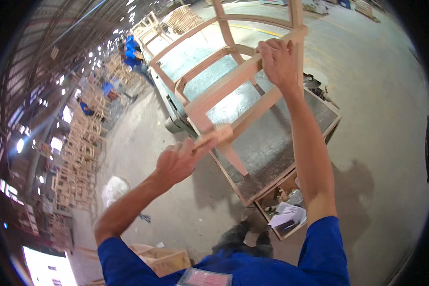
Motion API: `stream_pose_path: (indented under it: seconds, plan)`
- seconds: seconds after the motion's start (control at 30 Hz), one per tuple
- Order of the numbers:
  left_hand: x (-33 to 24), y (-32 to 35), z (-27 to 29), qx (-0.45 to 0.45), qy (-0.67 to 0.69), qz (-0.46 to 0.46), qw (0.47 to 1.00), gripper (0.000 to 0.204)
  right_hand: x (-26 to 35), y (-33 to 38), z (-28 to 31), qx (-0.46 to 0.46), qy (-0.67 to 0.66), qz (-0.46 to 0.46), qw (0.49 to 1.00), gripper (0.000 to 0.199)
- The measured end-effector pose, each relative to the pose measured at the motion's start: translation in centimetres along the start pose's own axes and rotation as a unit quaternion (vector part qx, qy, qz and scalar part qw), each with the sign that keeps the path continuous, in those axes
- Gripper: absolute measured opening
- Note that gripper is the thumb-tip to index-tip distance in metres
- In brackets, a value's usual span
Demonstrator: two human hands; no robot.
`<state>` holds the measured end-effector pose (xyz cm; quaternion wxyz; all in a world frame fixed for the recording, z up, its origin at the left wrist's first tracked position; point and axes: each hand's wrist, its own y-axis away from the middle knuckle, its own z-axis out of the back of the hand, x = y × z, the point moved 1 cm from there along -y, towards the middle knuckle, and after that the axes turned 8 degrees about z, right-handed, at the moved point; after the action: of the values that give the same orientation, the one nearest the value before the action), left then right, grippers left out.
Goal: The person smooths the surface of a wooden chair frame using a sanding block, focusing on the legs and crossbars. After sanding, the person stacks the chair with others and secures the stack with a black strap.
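A bare wooden chair frame lies tipped on the metal-topped workbench. My right hand is closed over the far right end of its near upper rail, gripping the wood by the corner post. My left hand wraps round a pale wooden tool with a handle, held against or just before the frame's near left corner. Motion blurs the tool, so its exact kind and whether it touches the frame cannot be made out. Below that corner a tapered leg reaches down to the bench.
An open drawer with papers and scraps juts from the bench's near side. A clear plastic bag lies on the floor at left. Stacked chair frames line the left side. Other people in blue work farther back. A wooden box stands near my feet.
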<state>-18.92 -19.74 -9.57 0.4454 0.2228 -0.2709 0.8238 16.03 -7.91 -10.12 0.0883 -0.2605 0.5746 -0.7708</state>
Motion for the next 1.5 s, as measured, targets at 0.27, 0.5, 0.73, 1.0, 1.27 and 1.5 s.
stream_pose_path:
  seconds: [0.27, 0.5, 0.73, 1.0, 1.27, 1.5]
  plan:
    - [-1.7, -0.4, -0.4, 0.057, -0.031, 0.070, 0.995, 0.067, -0.1, 0.3, 0.1, 0.033, -0.019, 0.029, 0.999, 0.043]
    - [0.1, -1.1, 1.9, 0.063, -0.078, 0.025, 0.995, 0.064, -0.2, 0.2, 0.1, 0.047, -0.049, 0.023, 0.997, 0.043]
    - [2.8, -5.6, 9.6, 0.166, -0.100, 0.029, 0.981, 0.059, -0.4, 0.2, -0.1, 0.017, -0.067, 0.018, 0.997, 0.042]
    - [3.3, -13.0, 10.2, 0.170, -0.131, -0.095, 0.972, 0.065, -0.1, 0.7, -0.7, 0.006, -0.115, 0.035, 0.993, 0.040]
    - [4.3, -14.1, 10.1, 0.171, -0.162, -0.136, 0.962, 0.069, -0.2, 0.4, -0.4, 0.047, -0.073, 0.043, 0.995, 0.047]
    - [4.4, -9.4, 10.5, 0.258, -0.180, -0.141, 0.939, 0.065, -2.4, 0.4, 0.5, 0.023, -0.036, 0.039, 0.998, 0.050]
